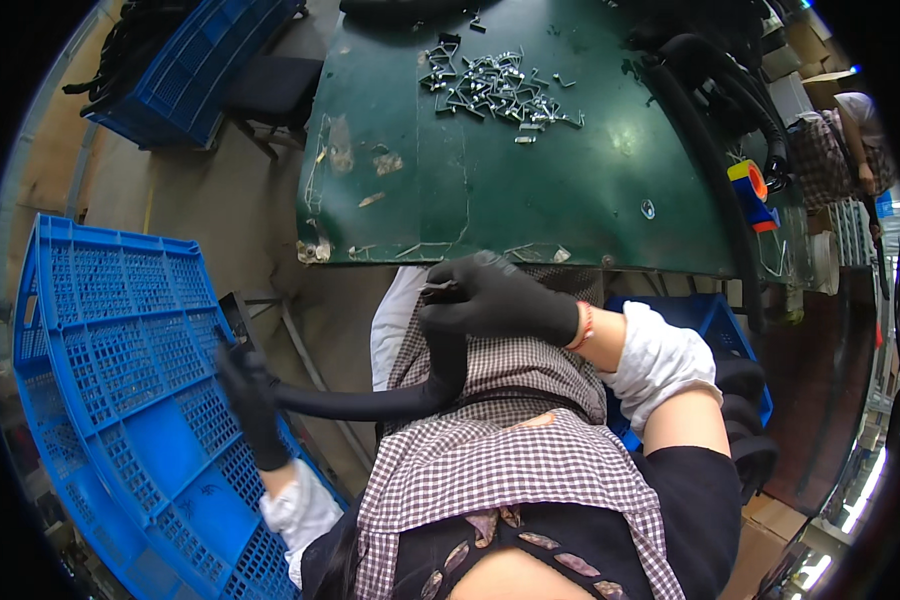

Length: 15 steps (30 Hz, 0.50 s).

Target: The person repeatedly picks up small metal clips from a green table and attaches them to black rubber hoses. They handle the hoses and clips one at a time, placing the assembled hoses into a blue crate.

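A bent black hose lies across my lap, running level from the left and then curving upward. My right hand, in a black glove, is closed round the hose's upper end, just in front of the table edge. My left hand, gloved in black too and slightly blurred, is at the other end, beside the blue crate. Its thumb side meets the hose, and part of its grip is hidden. Small bent metal clips are heaped on the green table beyond my hands.
Several black hoses lie along the table's right side, near an orange, yellow and blue tape roll. Another blue crate and a dark stool stand at far left. A blue bin is at my right; a person is beyond.
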### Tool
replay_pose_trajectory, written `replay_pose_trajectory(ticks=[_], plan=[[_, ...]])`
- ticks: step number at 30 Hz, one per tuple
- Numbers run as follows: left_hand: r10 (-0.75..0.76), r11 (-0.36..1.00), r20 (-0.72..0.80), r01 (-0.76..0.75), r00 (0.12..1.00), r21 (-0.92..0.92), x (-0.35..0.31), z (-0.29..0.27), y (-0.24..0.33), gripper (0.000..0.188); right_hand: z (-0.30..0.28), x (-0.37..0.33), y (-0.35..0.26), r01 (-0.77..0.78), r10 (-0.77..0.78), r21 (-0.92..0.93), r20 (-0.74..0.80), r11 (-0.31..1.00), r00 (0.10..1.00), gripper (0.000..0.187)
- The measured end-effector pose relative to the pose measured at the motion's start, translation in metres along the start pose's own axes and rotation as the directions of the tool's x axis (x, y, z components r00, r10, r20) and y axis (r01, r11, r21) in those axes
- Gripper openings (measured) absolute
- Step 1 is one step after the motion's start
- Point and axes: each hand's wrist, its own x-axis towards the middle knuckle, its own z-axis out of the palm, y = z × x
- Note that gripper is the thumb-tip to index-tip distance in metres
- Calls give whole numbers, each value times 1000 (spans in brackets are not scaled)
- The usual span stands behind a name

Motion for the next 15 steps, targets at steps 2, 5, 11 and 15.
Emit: replay_pose_trajectory(ticks=[2, 5, 11, 15], plan=[[25, 882, 290, 115, 957, -458, -13, 25, 98, 74, 19, 10, 4, 2, -6, -54, -76, 999, 997, 40], [359, 908, 459, -191, 813, -372, -25, 34, 182, 97, 35, 23, 0, -46, 47, -41, 24, 998, 999, 39], [142, 827, 607, 242, 782, -507, -9, 37, 176, 67, -49, 26, 0, -121, -67, -457, -374, 881, 925, 36], [174, 867, 491, 103, 854, -487, -4, 37, 181, 64, -107, 49, 34, -416, -302, -709, -651, 570, 696, 28]])
